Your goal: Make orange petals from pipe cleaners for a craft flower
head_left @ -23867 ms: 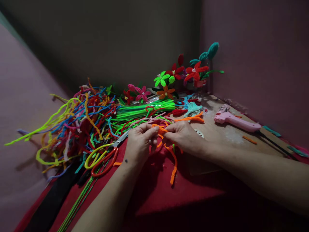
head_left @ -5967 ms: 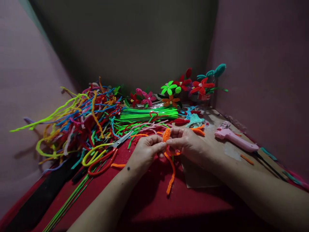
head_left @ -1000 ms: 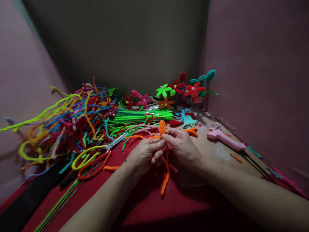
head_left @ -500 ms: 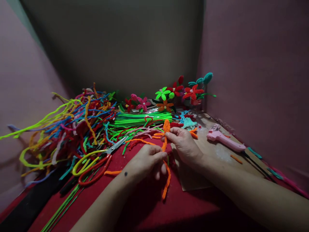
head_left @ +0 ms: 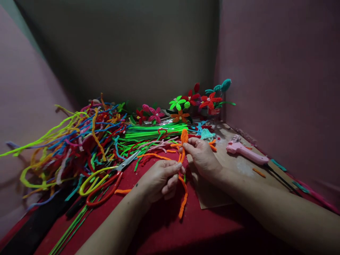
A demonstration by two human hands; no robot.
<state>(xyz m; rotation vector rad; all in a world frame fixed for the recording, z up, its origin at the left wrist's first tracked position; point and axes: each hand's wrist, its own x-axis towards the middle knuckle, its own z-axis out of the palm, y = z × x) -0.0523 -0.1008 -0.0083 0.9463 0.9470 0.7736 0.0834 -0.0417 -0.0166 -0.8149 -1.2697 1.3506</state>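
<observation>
An orange pipe cleaner (head_left: 184, 136), coiled into a flat oval petal at its top, stands upright between my hands. My right hand (head_left: 202, 154) pinches it just under the oval with thumb and fingertips. Lower down, my left hand (head_left: 163, 177) grips the stem ends between thumb and index finger, its other fingers curled. Below it a loose orange pipe cleaner (head_left: 184, 202) lies on the red cloth (head_left: 159, 226). Left of my left hand rest scissors (head_left: 106, 182) with yellow and red handles, blades parted.
A tangled heap of coloured pipe cleaners (head_left: 71, 145) fills the left. Green pipe cleaners (head_left: 154, 131) lie in a bundle behind my hands. Finished flowers (head_left: 180, 115) stand at the back. On the right, a pink glue gun (head_left: 245, 153) rests on a board (head_left: 212, 198).
My left hand has turned slightly and its fingers have closed in around the orange stem ends. My right hand keeps its pinch below the oval. The view has shifted a little.
</observation>
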